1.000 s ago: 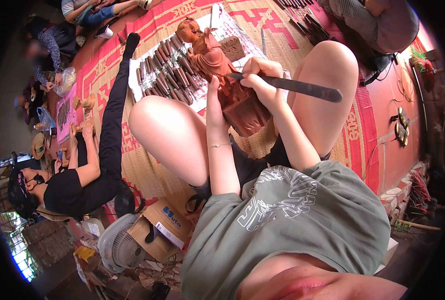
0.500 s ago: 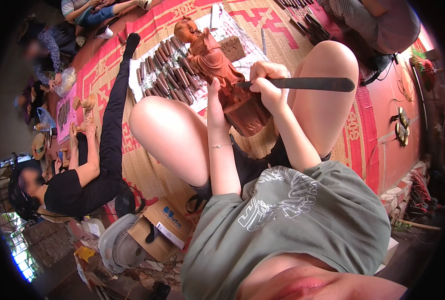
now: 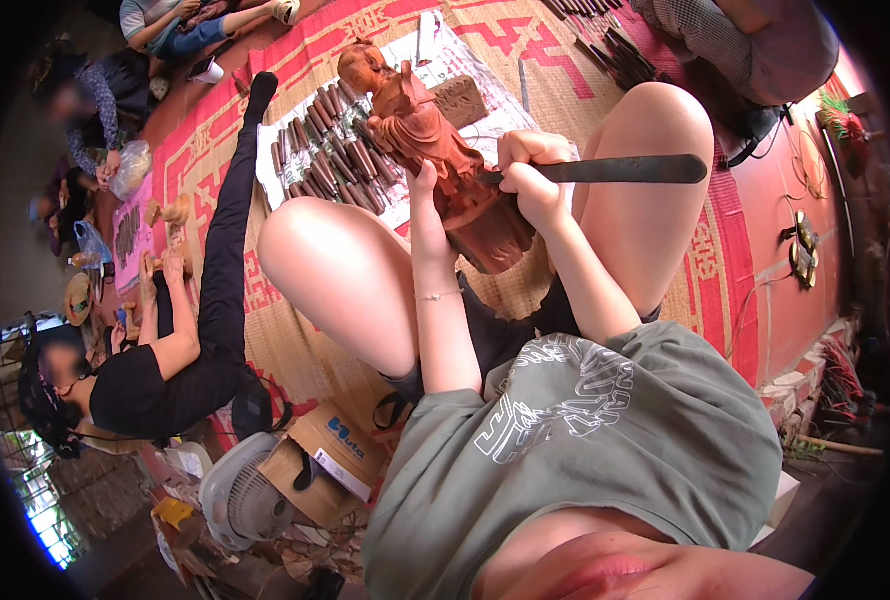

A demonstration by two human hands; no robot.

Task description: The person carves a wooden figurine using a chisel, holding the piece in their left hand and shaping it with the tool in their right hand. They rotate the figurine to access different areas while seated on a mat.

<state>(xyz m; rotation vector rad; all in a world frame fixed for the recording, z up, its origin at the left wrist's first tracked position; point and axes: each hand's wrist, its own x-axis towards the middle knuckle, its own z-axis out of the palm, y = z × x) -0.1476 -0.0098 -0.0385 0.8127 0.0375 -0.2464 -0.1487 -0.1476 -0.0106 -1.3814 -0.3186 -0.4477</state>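
Observation:
A reddish-brown carved wooden statue (image 3: 420, 130) of a robed figure stands between my knees, leaning to the left. My left hand (image 3: 428, 215) braces the lower left side of the statue near its block-like base, thumb up along it; the other fingers are hidden behind the wood. Closed round a long, flat, dark file (image 3: 635, 170), my right hand (image 3: 537, 170) holds it level at the statue's right. The file's tip meets the lower folds of the robe, and its wide end reaches over my right knee.
Several wooden-handled carving chisels (image 3: 325, 150) lie in rows on a white sheet (image 3: 435, 55) beyond my left knee. A carved wood block (image 3: 460, 100) rests there too. At left a co-worker in black (image 3: 160, 385) sits on the woven mat (image 3: 230, 140); a fan (image 3: 240, 490) and cardboard box (image 3: 335, 450) are nearby.
The statue has tipped slightly to the left, its head shifting left. My right hand and the file have moved only a little, with the tip still at the robe.

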